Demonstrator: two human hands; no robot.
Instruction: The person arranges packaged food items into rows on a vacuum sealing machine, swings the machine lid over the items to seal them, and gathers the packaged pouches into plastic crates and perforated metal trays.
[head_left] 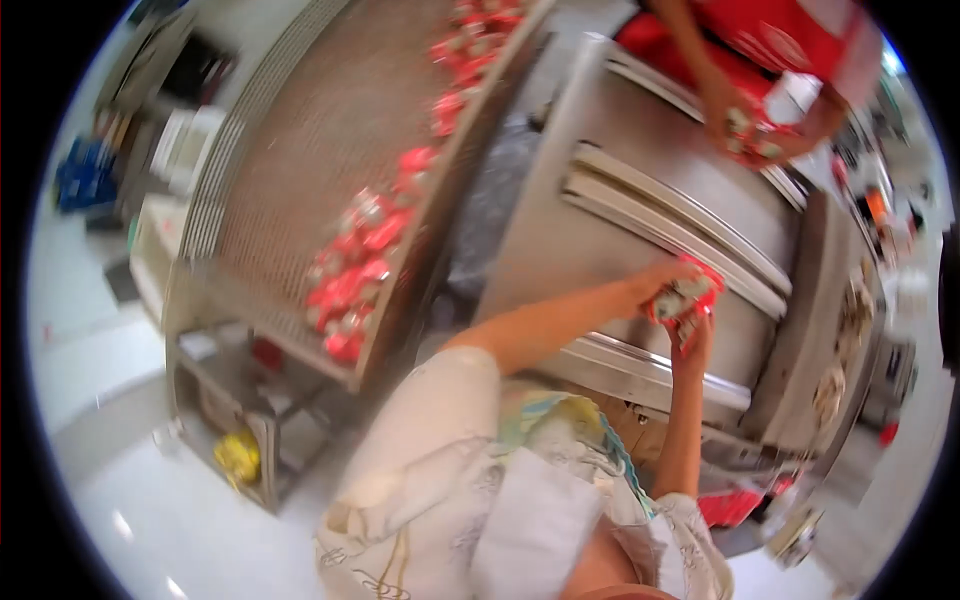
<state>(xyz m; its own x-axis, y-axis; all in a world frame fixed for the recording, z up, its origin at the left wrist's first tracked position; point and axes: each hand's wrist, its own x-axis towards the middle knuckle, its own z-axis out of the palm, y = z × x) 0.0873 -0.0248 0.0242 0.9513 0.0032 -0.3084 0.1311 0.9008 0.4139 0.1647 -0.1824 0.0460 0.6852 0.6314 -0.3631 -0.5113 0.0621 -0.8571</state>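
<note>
Over the steel work surface (530,270), my two hands are close together around a small bunch of red-and-white packets (685,297). My left hand (648,286) reaches in from the left, its fingers closed on the bunch's near side. From below, my right hand (697,335) grips the same bunch at its lower right. Blur and the packets hide most of my fingertips. Across the surface, another person's hands (800,140) hold similar red-and-white packets (752,143).
A large mesh-bottomed tray (300,150) on the left carries several red packets (362,265) along its right side. Raised metal rails (670,225) cross the steel surface. Below the tray stands a metal shelf frame with a yellow bundle (238,457).
</note>
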